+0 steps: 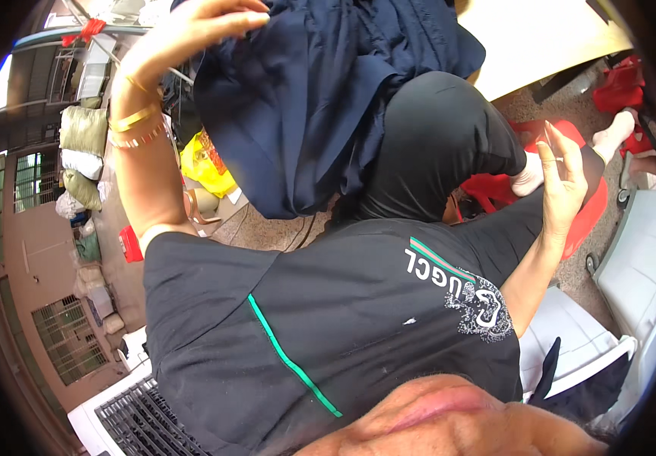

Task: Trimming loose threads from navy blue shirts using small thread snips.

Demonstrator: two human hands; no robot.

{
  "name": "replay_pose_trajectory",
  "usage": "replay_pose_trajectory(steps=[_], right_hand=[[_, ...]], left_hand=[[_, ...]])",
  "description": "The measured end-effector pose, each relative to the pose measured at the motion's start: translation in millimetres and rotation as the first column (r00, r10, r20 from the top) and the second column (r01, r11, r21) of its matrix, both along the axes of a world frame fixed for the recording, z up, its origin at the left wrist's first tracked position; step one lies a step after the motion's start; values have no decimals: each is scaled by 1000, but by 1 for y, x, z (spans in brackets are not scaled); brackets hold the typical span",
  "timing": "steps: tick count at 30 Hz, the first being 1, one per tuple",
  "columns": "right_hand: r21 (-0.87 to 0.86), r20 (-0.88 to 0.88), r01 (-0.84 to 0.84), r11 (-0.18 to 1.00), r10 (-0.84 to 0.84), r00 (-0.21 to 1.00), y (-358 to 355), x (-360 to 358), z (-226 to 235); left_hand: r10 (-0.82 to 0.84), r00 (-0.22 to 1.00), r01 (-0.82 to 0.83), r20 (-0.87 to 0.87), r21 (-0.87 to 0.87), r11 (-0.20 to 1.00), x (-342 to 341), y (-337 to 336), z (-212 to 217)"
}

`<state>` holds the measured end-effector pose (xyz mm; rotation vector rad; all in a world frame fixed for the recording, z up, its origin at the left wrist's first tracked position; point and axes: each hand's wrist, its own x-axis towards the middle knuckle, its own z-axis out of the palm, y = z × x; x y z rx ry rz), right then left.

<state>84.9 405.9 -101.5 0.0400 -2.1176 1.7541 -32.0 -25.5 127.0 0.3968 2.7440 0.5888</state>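
A large heap of dark navy cloth (290, 106) hangs in folds from the pale table and past my bent knee. Over its upper left part is my left hand (210, 21), with fingers stretched out and nothing visible in them; part of this hand is cut off by the top edge. Two bracelets (136, 125) circle that forearm. My right hand (563, 178) is raised at the right, away from the cloth. Its thumb and a finger come together at the tips in a pinch, and whatever they may hold is too small to make out.
A pale tabletop (541, 42) lies at the upper right. Beside my legs are a red plastic seat (582, 220) and grey wheeled bins (636, 251). At the left are a yellow bag (204, 163), stacked sacks (83, 131) and a black grille (153, 418).
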Motion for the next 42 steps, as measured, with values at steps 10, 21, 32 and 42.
replay_pose_trajectory(steps=[10,21,32,42], right_hand=[[105,-49,-106,989,112,993,-16,0,22],[-484,-207,-345,804,278,938,-47,15,69],[-378,-273,-269,886,172,947,-79,-6,72],[-541,-489,-507,671,240,839,-7,7,85]], left_hand=[[-16,870,141,-493,217,966,39,-2,-100],[-223,548,648,-806,241,722,53,155,-44],[-223,542,668,-810,254,700,53,173,-65],[-138,582,179,-801,-39,983,24,77,-78]])
